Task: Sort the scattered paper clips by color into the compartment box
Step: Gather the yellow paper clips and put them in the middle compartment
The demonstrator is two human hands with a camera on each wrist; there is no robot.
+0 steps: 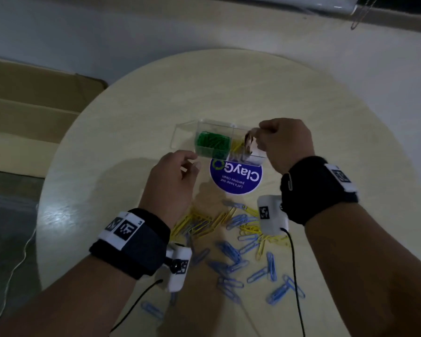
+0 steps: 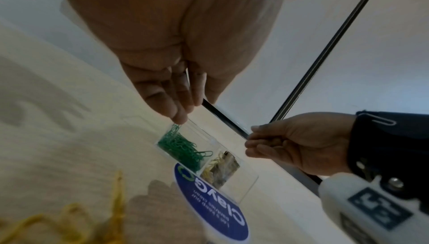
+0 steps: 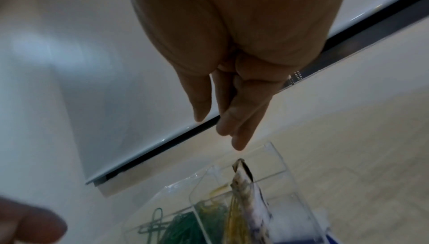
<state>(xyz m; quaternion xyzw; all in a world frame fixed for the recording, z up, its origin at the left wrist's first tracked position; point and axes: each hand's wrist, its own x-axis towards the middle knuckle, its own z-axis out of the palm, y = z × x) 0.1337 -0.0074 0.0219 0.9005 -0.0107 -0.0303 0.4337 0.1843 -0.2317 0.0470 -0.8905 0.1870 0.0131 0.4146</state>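
We see a round counter [image 1: 136,113] with lots of bare top behind the clear compartment box [image 1: 216,142]. Green paper clips [image 1: 213,142] fill one part, yellow clips [image 1: 236,145] the next. Our left hand [image 1: 173,176] hangs loose beside the box. Our right hand [image 1: 283,144] hovers above it, fingers [image 3: 241,125] straight, gripping nothing. Blue clips [image 1: 231,254] lie scattered nearer us, too many to count.

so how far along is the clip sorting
Done: green clips fill one box compartment, and a few yellow clips lie in the next. In hand: right hand is over the box; whether it holds a clip is unclear. Left: loose yellow clips and blue clips on the table.
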